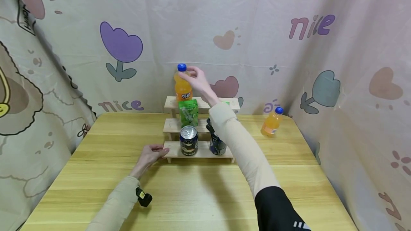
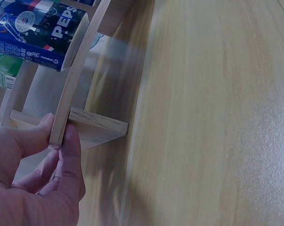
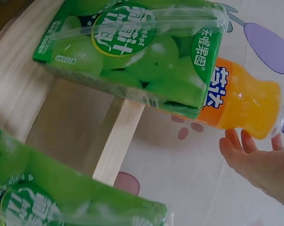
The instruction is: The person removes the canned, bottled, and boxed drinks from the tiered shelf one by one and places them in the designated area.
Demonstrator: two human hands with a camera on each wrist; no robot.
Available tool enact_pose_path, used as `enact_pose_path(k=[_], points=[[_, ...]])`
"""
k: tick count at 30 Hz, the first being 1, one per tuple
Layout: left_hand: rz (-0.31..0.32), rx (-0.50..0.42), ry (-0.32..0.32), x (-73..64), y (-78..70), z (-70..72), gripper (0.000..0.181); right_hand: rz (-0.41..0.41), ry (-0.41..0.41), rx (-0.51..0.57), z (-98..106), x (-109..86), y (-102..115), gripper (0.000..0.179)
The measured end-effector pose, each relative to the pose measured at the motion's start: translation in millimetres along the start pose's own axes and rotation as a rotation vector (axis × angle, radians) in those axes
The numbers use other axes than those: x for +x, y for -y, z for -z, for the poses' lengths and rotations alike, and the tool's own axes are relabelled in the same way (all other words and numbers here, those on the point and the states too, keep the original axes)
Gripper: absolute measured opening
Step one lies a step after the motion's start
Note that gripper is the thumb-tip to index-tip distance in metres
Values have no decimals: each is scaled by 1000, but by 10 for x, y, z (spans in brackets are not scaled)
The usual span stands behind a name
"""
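Observation:
My left hand point(image 1: 152, 155) pinches the left end of the bottom board of a three-tier wooden shelf point(image 1: 173, 149), thumb on one face and fingers on the other. At the top tier my right hand point(image 1: 199, 83) is beside an orange soda bottle point(image 1: 183, 87) with a blue cap. In the right wrist view its loosely spread fingertips meet the bottle's side without wrapping round it. The bottle stands upright behind a green grape juice box point(image 1: 188, 112) on the middle tier. A dark Pepsi can point(image 1: 188, 140) stands on the bottom tier.
Another dark can point(image 1: 217, 146) stands at the bottom tier's right, partly behind the right sleeve. A second green juice box point(image 3: 76, 197) is mostly hidden by that arm in the head view. Another orange soda bottle point(image 1: 272, 122) stands on the table's right. A patterned curtain point(image 1: 257, 6) hangs behind.

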State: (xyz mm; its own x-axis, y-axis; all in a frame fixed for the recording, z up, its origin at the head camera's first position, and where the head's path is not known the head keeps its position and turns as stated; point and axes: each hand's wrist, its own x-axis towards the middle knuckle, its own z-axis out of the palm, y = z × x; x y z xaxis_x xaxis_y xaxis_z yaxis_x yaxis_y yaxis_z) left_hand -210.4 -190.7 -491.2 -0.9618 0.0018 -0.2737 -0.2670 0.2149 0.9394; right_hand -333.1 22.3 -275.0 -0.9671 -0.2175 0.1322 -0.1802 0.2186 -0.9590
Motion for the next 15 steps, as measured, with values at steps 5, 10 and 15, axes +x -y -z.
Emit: enact_pose_path(k=[5,10,15], points=[[6,-11,6,1,4,2,46,-25,-12,22,-46,59,-11,54],[13,-19,4,-3,-3,6,47,-42,-12,58,-76,90,-9,53],[14,-12,6,-10,-14,2,48,-47,-6,65,-85,108,-8,52]])
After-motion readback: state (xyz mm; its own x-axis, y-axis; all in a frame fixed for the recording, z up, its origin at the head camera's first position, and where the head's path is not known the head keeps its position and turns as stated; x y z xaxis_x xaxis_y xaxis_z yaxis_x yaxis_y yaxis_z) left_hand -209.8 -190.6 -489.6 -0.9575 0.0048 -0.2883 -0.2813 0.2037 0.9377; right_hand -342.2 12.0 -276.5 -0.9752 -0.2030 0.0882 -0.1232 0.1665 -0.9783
